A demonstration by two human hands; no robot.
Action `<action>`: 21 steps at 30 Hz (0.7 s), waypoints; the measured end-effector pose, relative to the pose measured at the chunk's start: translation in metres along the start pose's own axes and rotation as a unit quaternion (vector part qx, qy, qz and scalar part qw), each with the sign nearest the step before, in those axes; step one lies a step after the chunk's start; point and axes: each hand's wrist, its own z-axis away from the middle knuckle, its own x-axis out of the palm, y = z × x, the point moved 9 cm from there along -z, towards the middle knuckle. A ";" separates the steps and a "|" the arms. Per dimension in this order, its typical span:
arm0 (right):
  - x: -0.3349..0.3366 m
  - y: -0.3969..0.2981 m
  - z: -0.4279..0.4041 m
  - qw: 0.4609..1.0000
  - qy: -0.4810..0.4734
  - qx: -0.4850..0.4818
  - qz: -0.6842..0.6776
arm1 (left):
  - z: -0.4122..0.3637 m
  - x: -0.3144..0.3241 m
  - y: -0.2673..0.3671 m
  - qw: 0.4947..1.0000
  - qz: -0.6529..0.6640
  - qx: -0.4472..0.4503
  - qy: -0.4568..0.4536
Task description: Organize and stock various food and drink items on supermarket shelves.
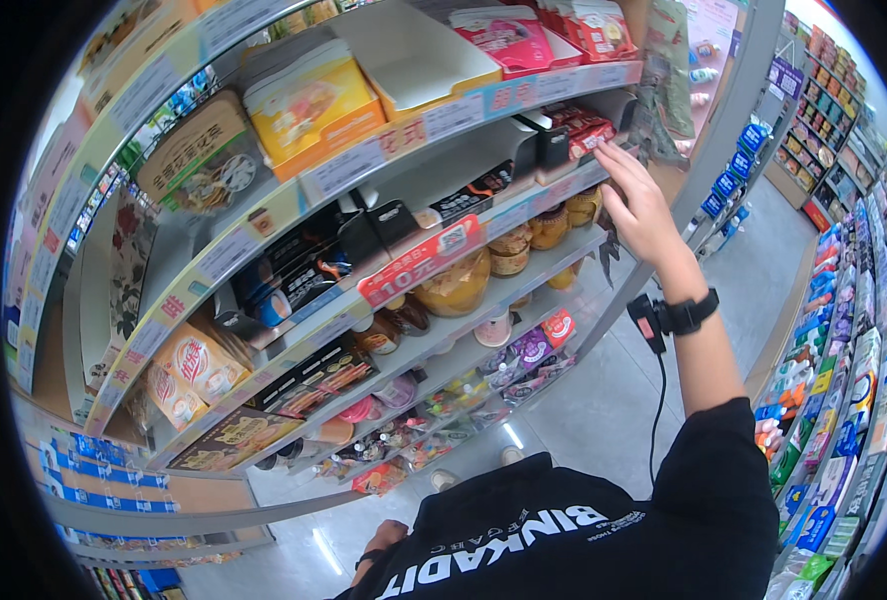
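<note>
My right hand [633, 208] reaches to the right end of a store shelf, thumb apart from the straightened fingers. Its fingertips are at the red sachets [582, 133] in a black display box, and I cannot tell whether they touch. Beside that box lie dark sachets [473, 193] in another black carton. Just below the hand, jars with wrapped tops [550, 227] line the shelf underneath. My left hand [389, 534] hangs low by my body, partly hidden by my black shirt; its fingers look curled, and no object shows in it.
Yellow pouches [312, 112] and pink pouches [503, 41] fill boxes on the shelf above. A red price sign [418, 260] juts from the shelf edge. To the right, past the grey shelf post [721, 135], the tiled aisle [766, 262] runs beside another stocked shelf [837, 375].
</note>
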 end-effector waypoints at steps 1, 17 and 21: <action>0.002 0.007 -0.002 0.998 0.004 -0.030 0.059 | -0.001 -0.007 0.019 0.999 -0.015 0.047 0.000; 0.055 0.011 -0.037 0.995 -0.003 -0.037 0.088 | -0.054 0.025 -0.078 0.993 0.076 -0.084 -0.045; 0.062 0.021 -0.028 0.990 -0.027 -0.028 0.138 | -0.079 -0.053 -0.009 0.997 -0.033 -0.045 -0.049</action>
